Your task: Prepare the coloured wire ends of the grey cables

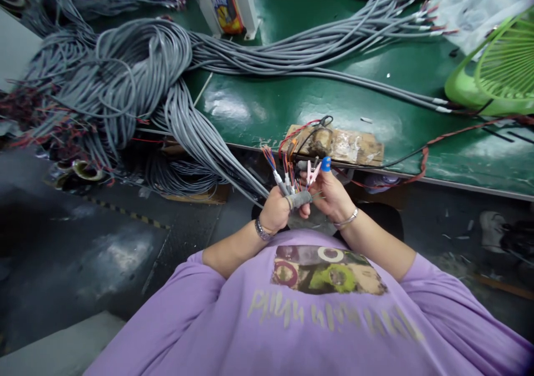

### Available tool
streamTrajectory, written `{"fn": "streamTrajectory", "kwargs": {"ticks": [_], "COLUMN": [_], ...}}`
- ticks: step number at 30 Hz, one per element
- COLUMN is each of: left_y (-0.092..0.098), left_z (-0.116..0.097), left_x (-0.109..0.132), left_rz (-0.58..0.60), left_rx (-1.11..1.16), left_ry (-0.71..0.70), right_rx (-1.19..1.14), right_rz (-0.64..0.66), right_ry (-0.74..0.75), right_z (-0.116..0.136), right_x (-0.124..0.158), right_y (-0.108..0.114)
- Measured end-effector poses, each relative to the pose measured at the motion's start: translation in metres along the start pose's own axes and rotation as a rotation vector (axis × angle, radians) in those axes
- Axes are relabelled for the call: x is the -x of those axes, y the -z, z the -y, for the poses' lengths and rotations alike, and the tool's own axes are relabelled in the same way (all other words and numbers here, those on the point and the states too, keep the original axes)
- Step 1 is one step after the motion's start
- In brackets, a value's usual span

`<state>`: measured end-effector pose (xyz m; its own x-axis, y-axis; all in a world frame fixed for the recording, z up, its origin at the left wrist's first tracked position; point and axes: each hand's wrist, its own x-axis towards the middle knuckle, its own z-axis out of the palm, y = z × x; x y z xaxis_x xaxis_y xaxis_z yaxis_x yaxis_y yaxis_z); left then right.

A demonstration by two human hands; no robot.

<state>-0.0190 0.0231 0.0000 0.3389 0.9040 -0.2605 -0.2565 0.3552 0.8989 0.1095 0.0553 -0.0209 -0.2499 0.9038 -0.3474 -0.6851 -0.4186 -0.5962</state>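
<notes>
My left hand [276,210] is closed around several grey cables [278,179], whose stripped ends fan upward in thin coloured wires [269,156]. A grey wrap [299,199] covers its thumb, which lies across the bundle. Just to the right, my right hand [332,197] is closed, its fingers curled close to the wire ends, and a blue cover [326,163] sits on its thumb tip. A pink clip [313,172] shows between that thumb and the fingers. The fingers partly hide the exact hold on the clip and wires.
Behind my hands, a worn wooden block [354,146] lies at the edge of the green bench [233,103]. Large coils of grey cable [142,70] spread over the left and back. A green fan [469,89] stands at right, beside a red-and-black cord [424,159].
</notes>
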Motion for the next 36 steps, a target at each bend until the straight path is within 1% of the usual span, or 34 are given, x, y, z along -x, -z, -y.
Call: {"fn": "streamTrajectory", "kwargs": {"ticks": [3,7,15,21,26,31,36], "left_y": [0.0,-0.001,-0.003,-0.006,-0.004,-0.001,-0.003], "left_z": [0.001,0.0,-0.003,-0.007,-0.003,0.005,0.003], "left_x": [0.0,0.002,0.001,0.002,0.004,0.005,0.011], "left_rz": [-0.033,-0.072,-0.069,-0.049,-0.042,-0.05,-0.024], "left_rx": [0.013,0.02,-0.061,-0.088,-0.069,-0.129,-0.181], "left_ry": [0.004,0.001,0.039,0.057,0.012,-0.086,-0.128], "right_rx": [-0.041,-0.053,-0.082,-0.079,-0.085,-0.09,-0.059], "right_rz": [0.023,0.011,-0.085,-0.064,-0.03,-0.031,0.011], "right_ry": [0.002,0.015,0.058,0.035,-0.013,-0.016,-0.097], "right_z": [0.0,0.0,0.001,0.002,0.001,0.0,0.003], "right_x": [0.0,0.001,-0.001,0.002,0.003,0.004,0.007], "right_y": [0.0,-0.002,-0.006,-0.009,-0.008,-0.005,-0.004]}}
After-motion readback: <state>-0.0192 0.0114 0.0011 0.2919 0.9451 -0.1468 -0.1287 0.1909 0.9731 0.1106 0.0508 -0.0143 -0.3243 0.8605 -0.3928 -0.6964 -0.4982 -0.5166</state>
